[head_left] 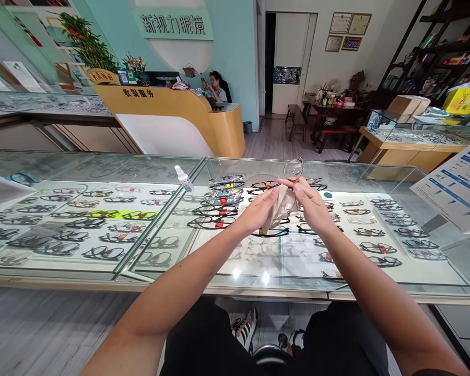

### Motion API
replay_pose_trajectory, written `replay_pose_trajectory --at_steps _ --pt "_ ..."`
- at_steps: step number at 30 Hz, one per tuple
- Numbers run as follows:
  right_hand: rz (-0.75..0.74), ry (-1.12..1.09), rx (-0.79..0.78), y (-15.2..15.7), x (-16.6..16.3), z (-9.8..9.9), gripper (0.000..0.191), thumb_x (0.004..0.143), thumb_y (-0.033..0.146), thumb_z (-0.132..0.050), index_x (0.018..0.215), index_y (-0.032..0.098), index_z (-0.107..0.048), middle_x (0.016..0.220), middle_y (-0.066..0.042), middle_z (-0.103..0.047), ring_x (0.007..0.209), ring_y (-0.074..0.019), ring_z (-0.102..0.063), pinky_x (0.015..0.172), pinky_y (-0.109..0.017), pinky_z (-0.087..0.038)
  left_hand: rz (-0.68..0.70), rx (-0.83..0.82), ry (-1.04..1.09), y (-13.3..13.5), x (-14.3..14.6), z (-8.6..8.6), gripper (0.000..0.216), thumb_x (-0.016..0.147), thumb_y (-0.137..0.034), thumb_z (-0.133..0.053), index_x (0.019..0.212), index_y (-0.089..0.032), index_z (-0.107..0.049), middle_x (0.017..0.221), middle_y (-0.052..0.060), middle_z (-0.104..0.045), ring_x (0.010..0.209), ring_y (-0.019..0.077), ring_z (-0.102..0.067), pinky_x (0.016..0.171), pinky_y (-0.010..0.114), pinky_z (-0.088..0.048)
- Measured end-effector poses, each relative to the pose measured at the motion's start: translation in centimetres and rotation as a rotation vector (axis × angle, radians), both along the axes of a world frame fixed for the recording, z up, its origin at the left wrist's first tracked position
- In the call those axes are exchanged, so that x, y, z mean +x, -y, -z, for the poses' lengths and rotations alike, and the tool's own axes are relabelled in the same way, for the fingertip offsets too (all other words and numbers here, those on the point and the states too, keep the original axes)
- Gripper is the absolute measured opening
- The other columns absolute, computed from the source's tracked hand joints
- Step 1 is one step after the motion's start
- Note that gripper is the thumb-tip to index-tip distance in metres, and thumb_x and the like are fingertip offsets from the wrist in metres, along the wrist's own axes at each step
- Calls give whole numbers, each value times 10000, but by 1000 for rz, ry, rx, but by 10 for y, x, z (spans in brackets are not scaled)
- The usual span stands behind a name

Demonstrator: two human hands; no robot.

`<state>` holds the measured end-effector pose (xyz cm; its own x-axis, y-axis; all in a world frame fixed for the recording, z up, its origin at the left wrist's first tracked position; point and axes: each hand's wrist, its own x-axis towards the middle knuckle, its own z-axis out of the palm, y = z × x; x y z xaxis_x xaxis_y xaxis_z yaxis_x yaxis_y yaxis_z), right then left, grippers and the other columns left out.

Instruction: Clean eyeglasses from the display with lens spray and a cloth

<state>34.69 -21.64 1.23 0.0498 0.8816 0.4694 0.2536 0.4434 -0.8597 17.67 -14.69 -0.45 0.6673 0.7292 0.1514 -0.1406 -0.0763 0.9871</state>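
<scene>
Both hands meet above a glass display counter [113, 271] filled with eyeglass frames. My right hand [311, 206] is closed on a pair of thin-rimmed glasses [293, 169]; one round lens stands up above the fingers. My left hand [260, 209] pinches a beige cleaning cloth [274, 215] that hangs between the two hands, touching the glasses. A small white spray bottle [184, 178] lies tilted on the glass to the left of my hands. Several frames [219, 201] rest on the counter top just beyond my left hand.
A printed sheet [454, 188] lies at the right end of the counter. Behind stands a curved yellow reception desk [180, 117] with a seated person [217, 86]. Another glass case [419, 138] and dark shelves [434, 52] are at right; a wooden table [332, 112] stands at the back.
</scene>
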Motion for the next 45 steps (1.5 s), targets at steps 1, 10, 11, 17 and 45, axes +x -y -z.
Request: replay_pose_trajectory --at_steps 1,10,11,17,45 --pt "-5 3 -4 0 -1 0 551 1039 686 -476 1295 325 -804 1252 -89 -625 1382 -303 -518 1252 -464 -334 14 1 -3 1 0 -1 662 900 -791 -625 1147 -194 -771 1083 84 -794 1005 233 -718 971 325 -526" --pt "-60 27 4 0 -6 3 562 1055 665 -460 1324 300 -791 1284 -103 -650 1352 -289 -535 1254 -472 -349 65 -62 -31 4 0 3 623 875 -780 -667 809 -164 -607 667 14 -626 540 106 -537 546 227 -411" --pt "-56 24 0 0 -6 3 560 1056 661 -461 1319 295 -793 1265 -102 -649 1333 -287 -544 1248 -471 -357 75 -72 -25 5 0 3 615 875 -770 -677 806 -165 -596 673 14 -627 540 105 -540 543 226 -408" --pt "-41 -55 -55 -1 -5 5 516 1057 629 -485 1297 302 -804 1184 -78 -638 1215 -269 -566 1189 -451 -414 151 -86 31 9 -1 -6 595 831 -735 -756 844 -156 -617 690 -3 -613 560 92 -518 558 226 -377" --pt "-256 -806 -302 -4 -6 -1 229 719 150 -718 929 238 -743 1006 -16 -604 753 -134 -488 680 -273 -446 -187 -124 197 13 1 -19 575 798 -687 -817 867 -177 -560 649 -67 -494 496 43 -403 470 176 -370"
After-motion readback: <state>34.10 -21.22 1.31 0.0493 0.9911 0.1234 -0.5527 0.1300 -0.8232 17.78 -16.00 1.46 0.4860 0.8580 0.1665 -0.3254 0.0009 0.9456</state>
